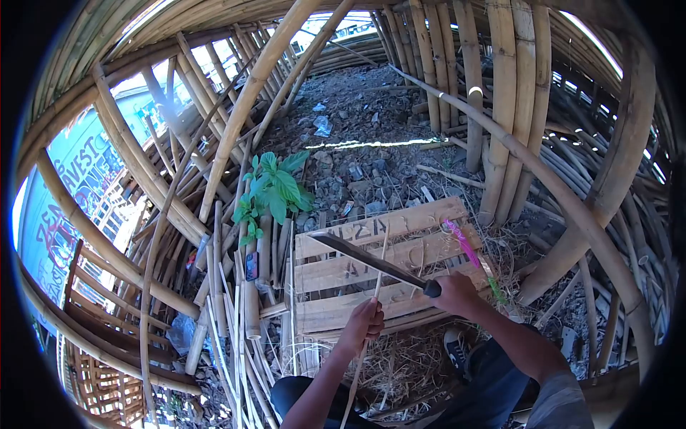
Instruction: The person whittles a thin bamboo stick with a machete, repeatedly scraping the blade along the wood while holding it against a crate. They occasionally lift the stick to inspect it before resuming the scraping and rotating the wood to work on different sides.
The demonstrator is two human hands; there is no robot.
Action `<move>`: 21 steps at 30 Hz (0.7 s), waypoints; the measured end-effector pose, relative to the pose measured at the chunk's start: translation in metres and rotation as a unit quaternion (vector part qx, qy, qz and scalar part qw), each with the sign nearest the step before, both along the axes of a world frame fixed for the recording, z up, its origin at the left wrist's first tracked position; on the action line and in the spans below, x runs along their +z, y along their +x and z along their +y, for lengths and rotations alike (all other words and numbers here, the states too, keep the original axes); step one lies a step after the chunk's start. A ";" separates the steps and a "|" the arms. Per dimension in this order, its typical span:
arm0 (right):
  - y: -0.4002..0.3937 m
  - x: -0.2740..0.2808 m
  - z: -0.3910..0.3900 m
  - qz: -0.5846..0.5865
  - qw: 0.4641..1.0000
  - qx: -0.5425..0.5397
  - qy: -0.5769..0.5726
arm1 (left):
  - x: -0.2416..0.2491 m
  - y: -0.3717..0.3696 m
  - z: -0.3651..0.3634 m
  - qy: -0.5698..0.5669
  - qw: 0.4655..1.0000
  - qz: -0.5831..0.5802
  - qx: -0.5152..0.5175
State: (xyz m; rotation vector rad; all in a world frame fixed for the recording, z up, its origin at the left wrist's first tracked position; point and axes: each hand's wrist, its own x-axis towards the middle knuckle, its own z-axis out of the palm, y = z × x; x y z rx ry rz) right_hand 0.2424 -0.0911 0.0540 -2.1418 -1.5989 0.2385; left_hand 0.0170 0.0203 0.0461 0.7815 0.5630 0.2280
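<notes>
My left hand (pixel 366 321) grips a thin bamboo strip (pixel 379 264) that stands nearly upright in front of me. My right hand (pixel 456 293) holds the dark handle of a machete (pixel 361 256). Its long blade points up and to the left and crosses the strip just above my left hand. Both hands are over a wooden pallet (pixel 421 218) lying on the ground. My knees and a dark shoe (pixel 454 348) show below the hands.
Thick bamboo poles (pixel 500 107) lean all around, with cut bamboo pieces (pixel 250 307) piled at the left. A green plant (pixel 274 187) grows behind the pallet. A pink-and-green strip (pixel 468 250) lies on the pallet's right edge. Rubble covers the ground beyond.
</notes>
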 end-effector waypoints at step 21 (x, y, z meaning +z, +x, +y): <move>-0.007 -0.008 0.022 -0.040 0.997 0.027 -0.052 | -0.004 -0.003 -0.021 0.073 0.988 0.134 -0.012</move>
